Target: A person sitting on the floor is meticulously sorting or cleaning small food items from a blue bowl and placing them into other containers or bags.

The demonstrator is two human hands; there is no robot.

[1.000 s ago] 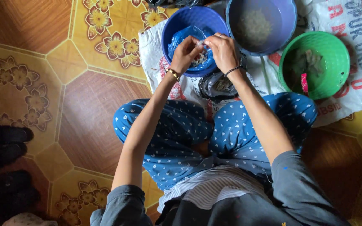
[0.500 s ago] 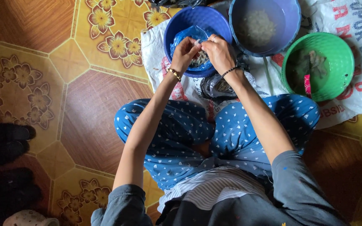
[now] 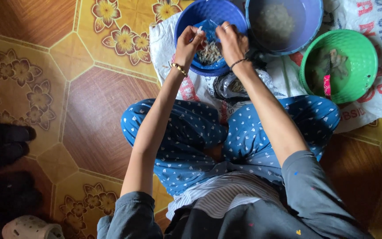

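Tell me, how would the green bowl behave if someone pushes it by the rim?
The green bowl looks like thin plastic, so probably light and easy to slide on the white sack. It seems to hold water and a red-handled tool, so a quick push might slosh or tip it.

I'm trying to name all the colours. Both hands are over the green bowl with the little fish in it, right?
Not quite. In the head view, the left hand and the right hand are over the blue bowl, which holds the little fish. The green bowl sits off to the right, with no hand near it.
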